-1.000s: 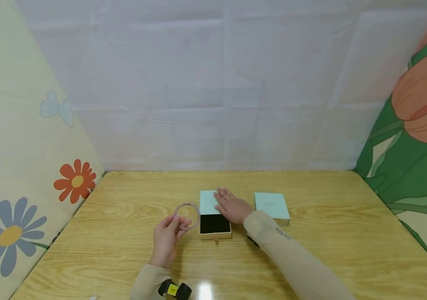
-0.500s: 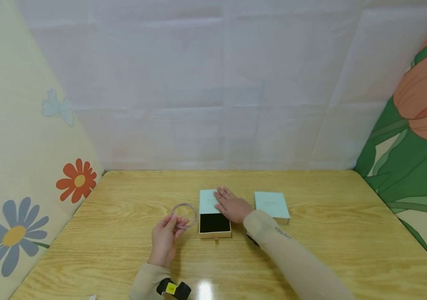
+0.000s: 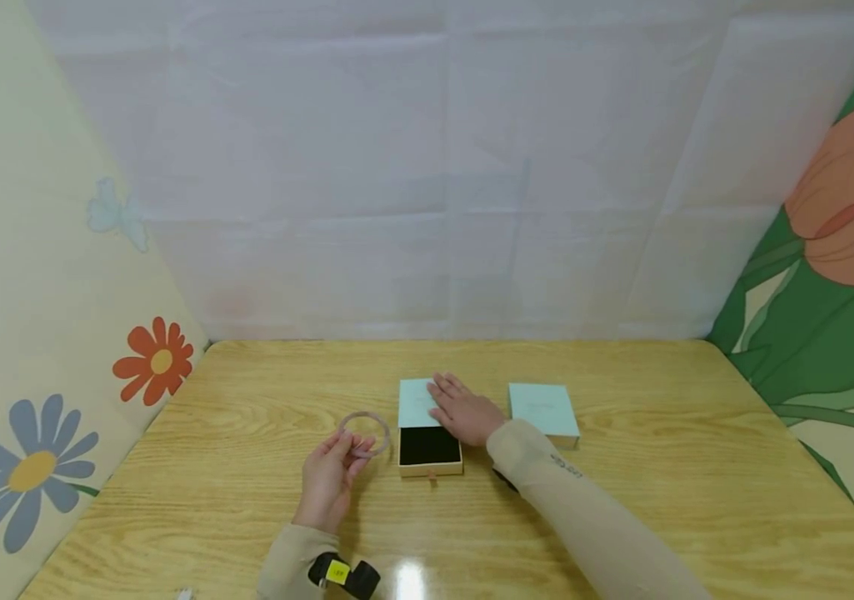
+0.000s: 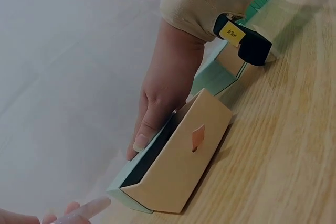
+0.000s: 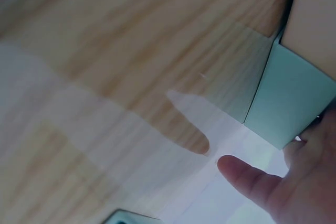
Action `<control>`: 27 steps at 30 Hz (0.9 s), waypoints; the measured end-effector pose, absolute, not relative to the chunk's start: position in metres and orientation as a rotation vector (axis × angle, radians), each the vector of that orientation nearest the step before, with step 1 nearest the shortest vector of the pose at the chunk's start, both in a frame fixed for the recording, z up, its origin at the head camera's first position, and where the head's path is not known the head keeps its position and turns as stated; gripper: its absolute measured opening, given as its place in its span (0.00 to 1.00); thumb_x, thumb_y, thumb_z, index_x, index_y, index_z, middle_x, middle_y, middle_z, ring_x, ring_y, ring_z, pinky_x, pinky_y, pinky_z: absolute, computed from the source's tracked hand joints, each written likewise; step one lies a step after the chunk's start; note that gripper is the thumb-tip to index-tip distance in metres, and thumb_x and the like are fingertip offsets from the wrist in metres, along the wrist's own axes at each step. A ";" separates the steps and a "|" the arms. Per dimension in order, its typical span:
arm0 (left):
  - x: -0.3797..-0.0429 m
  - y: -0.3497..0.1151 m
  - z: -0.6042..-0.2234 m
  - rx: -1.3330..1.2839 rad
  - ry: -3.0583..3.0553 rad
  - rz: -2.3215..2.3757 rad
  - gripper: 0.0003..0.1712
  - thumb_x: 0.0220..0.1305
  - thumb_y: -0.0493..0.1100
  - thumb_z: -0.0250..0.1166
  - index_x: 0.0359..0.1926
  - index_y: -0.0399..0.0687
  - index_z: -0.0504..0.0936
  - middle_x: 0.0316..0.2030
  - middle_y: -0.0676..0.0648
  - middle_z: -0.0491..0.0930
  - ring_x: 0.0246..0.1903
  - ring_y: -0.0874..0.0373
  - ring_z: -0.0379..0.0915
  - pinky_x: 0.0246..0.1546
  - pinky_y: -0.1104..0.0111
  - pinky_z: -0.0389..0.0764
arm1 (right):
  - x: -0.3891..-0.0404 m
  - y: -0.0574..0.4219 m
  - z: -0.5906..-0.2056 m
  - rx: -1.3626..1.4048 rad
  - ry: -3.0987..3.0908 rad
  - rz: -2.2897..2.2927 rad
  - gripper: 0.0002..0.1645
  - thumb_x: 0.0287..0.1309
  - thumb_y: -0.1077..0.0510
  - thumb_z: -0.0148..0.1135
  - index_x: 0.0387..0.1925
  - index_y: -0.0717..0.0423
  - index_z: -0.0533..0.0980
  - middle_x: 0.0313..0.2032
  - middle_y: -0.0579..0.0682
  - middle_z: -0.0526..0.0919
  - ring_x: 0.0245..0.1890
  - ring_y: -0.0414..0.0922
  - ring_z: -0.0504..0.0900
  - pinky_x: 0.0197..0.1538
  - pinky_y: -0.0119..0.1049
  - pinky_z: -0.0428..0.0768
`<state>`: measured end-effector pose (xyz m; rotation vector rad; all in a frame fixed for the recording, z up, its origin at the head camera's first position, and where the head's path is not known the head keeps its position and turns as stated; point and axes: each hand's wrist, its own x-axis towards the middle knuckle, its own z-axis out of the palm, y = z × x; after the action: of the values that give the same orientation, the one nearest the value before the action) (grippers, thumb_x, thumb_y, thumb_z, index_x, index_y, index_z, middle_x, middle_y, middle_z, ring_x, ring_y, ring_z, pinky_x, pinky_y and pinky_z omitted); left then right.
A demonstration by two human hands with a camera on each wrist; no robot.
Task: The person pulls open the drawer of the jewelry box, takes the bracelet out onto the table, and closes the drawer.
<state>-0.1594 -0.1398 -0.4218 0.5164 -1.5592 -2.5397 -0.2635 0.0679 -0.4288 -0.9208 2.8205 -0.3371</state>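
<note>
My left hand (image 3: 325, 483) pinches a pale purple bangle (image 3: 365, 414) between thumb and fingers, held up just left of a light blue drawer box (image 3: 415, 402). The box's drawer is pulled partway out toward me, showing a black lining (image 3: 429, 447). My right hand (image 3: 469, 414) rests with straight fingers on the box's top. In the left wrist view, the beige drawer front (image 4: 181, 163) carries a small orange tab (image 4: 197, 137), and part of the bangle (image 4: 97, 206) shows at the bottom left. The right wrist view catches the box's side (image 5: 291, 93) beside that hand (image 5: 310, 187).
A second light blue box (image 3: 542, 406), closed, lies right of the first, close to my right forearm. Both stand on a wood-grain table (image 3: 262, 392). Behind it hangs a white backdrop (image 3: 441, 167). A small whitish object (image 3: 184, 593) shows at the bottom edge.
My left hand has drifted slightly left with the bangle, widening the gap to the box. My right hand and both boxes have stayed put.
</note>
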 end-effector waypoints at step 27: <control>-0.164 -0.146 -0.424 0.580 -1.435 -2.665 0.13 0.75 0.33 0.45 0.34 0.33 0.73 0.25 0.49 0.76 0.29 0.62 0.82 0.38 0.73 0.82 | -0.263 0.068 -0.428 -0.926 2.813 -0.343 0.33 0.77 0.47 0.38 0.75 0.59 0.52 0.75 0.55 0.47 0.75 0.52 0.43 0.71 0.46 0.55</control>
<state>-0.1641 -0.1462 -0.4240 0.5798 -1.4349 -2.6651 -0.2633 0.0681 -0.4280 -0.9255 2.8126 -0.3426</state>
